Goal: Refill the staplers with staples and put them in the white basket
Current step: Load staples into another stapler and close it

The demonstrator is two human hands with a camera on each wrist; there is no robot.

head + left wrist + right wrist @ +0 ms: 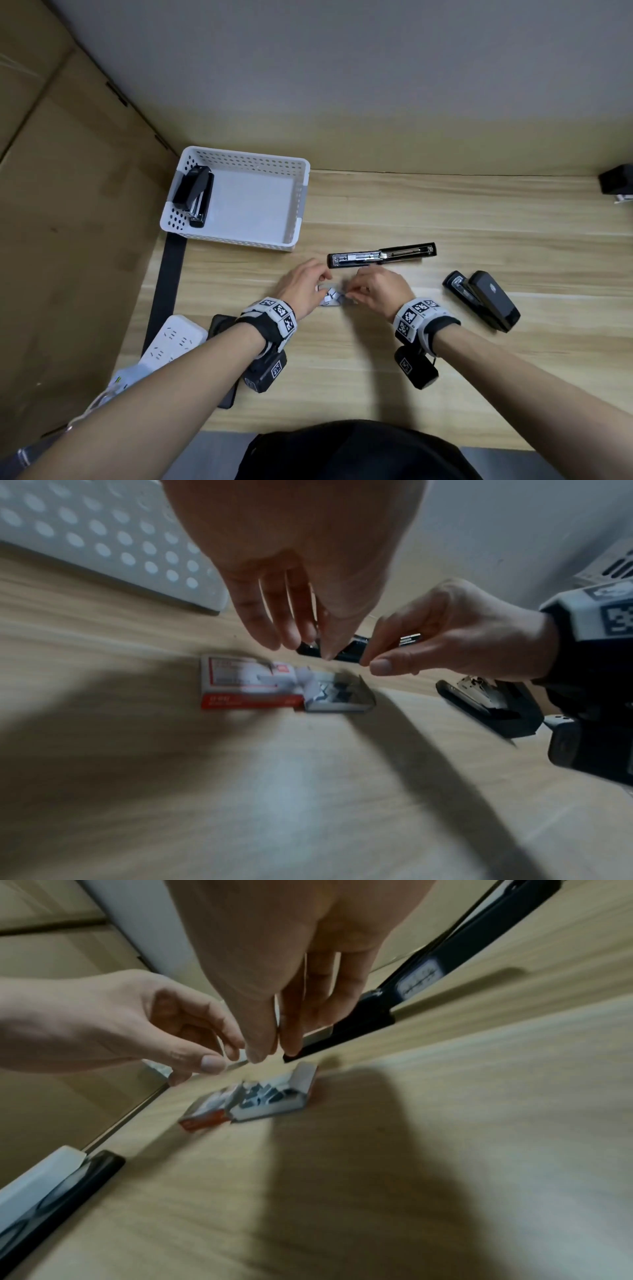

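A staple box (329,298) with a red edge lies on the wooden table (479,377), its inner tray (339,696) slid out and showing staples. Just above it my left hand (322,284) and right hand (349,291) meet fingertip to fingertip, and both seem to pinch a thin silver staple strip (236,1064). Right behind the hands a black stapler (382,255) lies opened flat with its metal channel up. To the right lies a second stapler (483,299), partly open. A third stapler (193,195) lies in the left end of the white basket (294,205).
A cardboard wall (68,205) closes the left side. A white power strip (171,337) and a black phone (222,329) lie by my left forearm. A black object (616,183) sits at the far right edge, against the back wall.
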